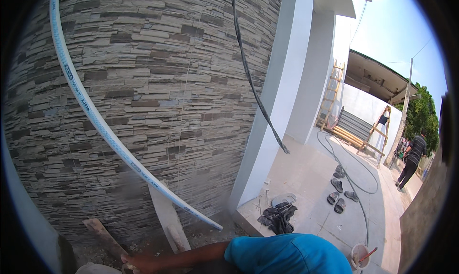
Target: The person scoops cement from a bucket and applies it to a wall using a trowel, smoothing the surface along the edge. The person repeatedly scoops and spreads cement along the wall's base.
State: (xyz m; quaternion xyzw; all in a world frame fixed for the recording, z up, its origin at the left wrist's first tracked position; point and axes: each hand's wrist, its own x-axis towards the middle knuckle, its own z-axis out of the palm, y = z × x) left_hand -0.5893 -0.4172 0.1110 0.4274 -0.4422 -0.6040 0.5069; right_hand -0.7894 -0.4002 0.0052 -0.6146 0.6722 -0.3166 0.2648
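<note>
My right arm, in a turquoise short sleeve (291,255), reaches left along the lower edge of the view. At its end my right hand (137,263) is low by the foot of the stone-clad wall, fingers curled and partly cut off by the frame. What they hold, if anything, I cannot make out. Just beyond the hand a short wooden board (105,238) leans in the rubble. A pale plank (167,219) slants against the wall to the right of it. At the bottom left a pale rounded object (97,269) shows in part. My left hand is out of view.
A white pipe (103,126) curves down before the stone wall (143,83). A black cable (248,73) hangs near the white pillar (267,111). Right are dark cloths (277,219), sandals (339,197), a hose (356,188), a bucket (358,257), ladders (331,95) and a walking person (415,154).
</note>
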